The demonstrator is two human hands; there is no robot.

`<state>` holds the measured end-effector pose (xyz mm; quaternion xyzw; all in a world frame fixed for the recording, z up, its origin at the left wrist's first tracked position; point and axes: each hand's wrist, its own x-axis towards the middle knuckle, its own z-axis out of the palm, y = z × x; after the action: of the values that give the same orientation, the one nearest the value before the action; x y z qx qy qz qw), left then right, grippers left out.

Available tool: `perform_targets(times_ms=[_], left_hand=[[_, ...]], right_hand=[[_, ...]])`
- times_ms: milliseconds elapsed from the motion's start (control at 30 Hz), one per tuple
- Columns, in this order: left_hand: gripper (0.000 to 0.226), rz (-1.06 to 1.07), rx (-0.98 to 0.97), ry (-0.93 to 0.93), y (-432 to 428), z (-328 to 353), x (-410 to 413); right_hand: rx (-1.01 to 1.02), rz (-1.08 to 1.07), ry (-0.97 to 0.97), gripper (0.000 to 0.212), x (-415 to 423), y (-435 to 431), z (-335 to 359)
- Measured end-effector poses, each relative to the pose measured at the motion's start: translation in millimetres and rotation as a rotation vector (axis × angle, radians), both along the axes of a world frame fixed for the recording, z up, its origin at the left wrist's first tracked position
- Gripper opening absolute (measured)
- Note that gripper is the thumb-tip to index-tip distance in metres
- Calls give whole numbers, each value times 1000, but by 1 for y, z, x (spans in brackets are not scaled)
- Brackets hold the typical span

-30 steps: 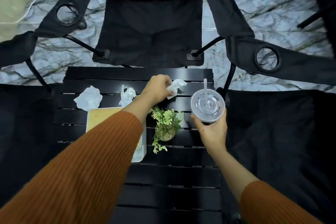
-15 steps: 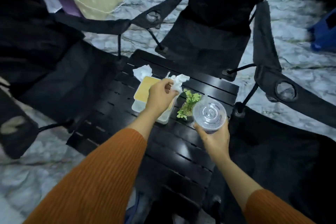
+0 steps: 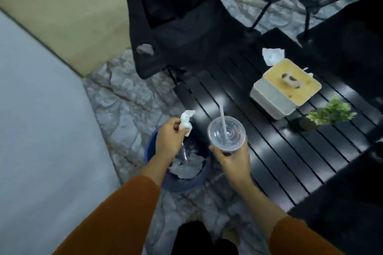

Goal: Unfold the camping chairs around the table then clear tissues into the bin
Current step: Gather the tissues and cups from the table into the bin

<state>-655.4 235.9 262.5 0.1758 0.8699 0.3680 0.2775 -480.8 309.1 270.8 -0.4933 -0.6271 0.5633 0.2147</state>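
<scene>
One crumpled tissue [image 3: 186,122], taken off the counter [image 3: 269,151] a second ago, now hangs pinched in the left hand [image 3: 169,141] over the blue bin [image 3: 182,187], ready to drop, while the right hand [image 3: 233,161] grips one lidded cup [image 3: 227,135]; two more tissues [image 3: 272,56] remain beside the single tissue box [image 3: 286,89].

Crumpled white paper tissue [image 3: 186,122]: matt, creased. Clear lidded plastic cup [image 3: 227,134]: glossy, ridged rim. Black slatted table [image 3: 269,151]: smooth, glossy, reflecting light. Black camping chair [image 3: 176,27]: matt cloth. Grey stone floor [image 3: 124,97]: rough.
</scene>
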Motion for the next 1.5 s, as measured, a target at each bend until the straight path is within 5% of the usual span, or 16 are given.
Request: perform_targets(times_ms=[233,400,533,667,1167,1500], left_hand=[[14,125,-246,-13,-84,-68,-7],[28,45,-475,-132,-99,-97,-4],[23,58,-496,-158,-105,-99,-6],[45,89,-407,-132,-89,-69,-13],[33,-168,64,158,187,47,13],[36,-475,134,174,366,31,26]], right_hand=[[-97,179,-131,76,-50,-48,-63],[-223,345,-458,110,-61,-52,-97],[-229,425,-455,101,-47,-45,-97],[-175,412,-368,81,-38,-25,-68],[135,-56,71,33,-1,163,69],[222,-450,-57,26,54,324,45]])
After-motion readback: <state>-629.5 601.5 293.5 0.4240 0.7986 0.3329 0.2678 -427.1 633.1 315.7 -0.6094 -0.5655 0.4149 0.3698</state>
